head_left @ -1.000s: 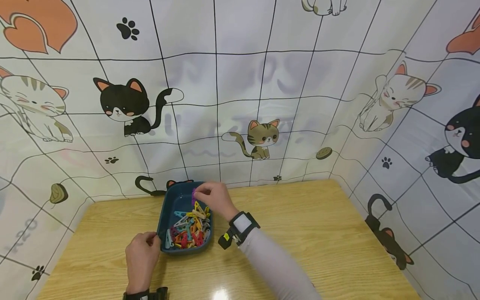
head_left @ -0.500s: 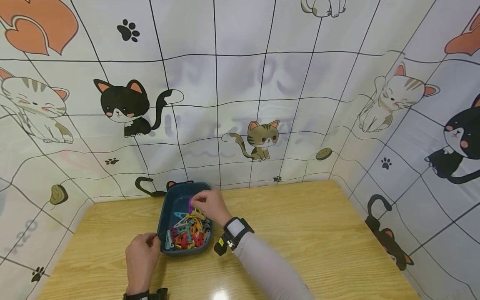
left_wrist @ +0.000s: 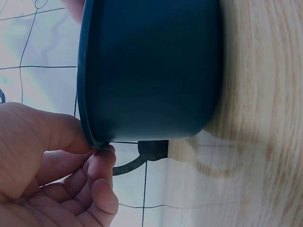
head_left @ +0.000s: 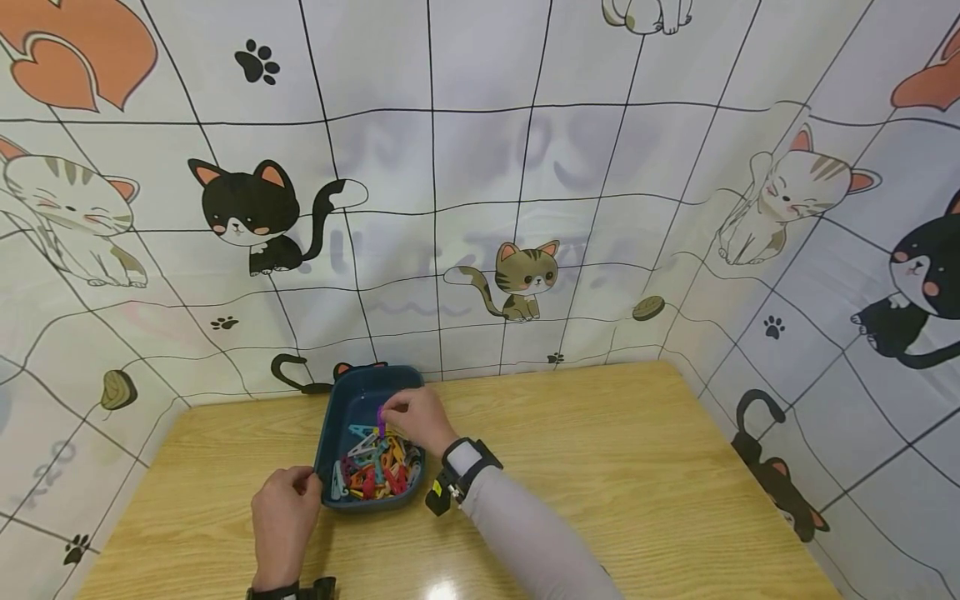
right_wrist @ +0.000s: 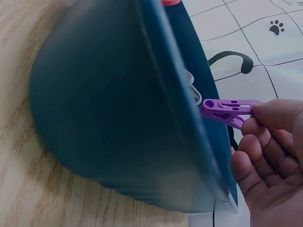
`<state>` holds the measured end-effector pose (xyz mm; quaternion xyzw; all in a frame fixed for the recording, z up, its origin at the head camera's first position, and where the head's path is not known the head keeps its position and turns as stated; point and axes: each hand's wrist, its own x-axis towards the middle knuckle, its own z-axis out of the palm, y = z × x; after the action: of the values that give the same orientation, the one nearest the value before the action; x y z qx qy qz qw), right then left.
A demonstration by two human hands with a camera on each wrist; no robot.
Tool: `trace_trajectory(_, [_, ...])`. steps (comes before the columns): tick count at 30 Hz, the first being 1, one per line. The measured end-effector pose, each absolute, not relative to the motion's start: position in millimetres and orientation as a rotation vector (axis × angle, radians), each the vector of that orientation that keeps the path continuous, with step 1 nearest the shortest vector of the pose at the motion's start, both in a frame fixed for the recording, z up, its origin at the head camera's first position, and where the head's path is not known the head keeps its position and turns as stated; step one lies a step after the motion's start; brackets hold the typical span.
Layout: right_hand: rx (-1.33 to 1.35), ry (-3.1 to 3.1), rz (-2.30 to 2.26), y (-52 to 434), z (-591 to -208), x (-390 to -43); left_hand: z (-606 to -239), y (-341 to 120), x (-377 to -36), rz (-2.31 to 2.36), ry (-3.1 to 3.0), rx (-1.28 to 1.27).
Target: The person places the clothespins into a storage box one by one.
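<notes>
Right hand point(head_left: 416, 417) pinches a purple clothespin point(right_wrist: 227, 109) over the blue tub point(head_left: 337, 408), above the pile of pegs point(head_left: 375, 471). Left hand point(head_left: 285, 517) grips the tub's near-left rim. Best keep the tub steadied and the pinch firm.

Purple plastic clothespin point(head_left: 381, 421), pinched by its tail end over the dark teal tub point(head_left: 336, 410), nose pointing down-left at the pile.

Wooden table point(head_left: 600, 467) — cat-print backdrop point(head_left: 480, 208)
</notes>
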<state>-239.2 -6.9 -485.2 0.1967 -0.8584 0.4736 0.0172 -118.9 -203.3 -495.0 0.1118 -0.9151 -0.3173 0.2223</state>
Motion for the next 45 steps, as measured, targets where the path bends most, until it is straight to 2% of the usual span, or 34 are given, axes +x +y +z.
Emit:
trace_trajectory(19, [0.59, -2.69, 1.456, 8, -477, -239, -496, -203, -119, -0.879, -2.54, 0.314])
trace_trajectory(34, [0.634, -2.589, 1.261, 47, -453, -240, -495, -204, -118, -0.885, -2.539, 0.333])
trace_trajectory(45, [0.557, -2.476, 1.153, 87, -459, -243, -495, -203, -120, -0.897, -2.552, 0.347])
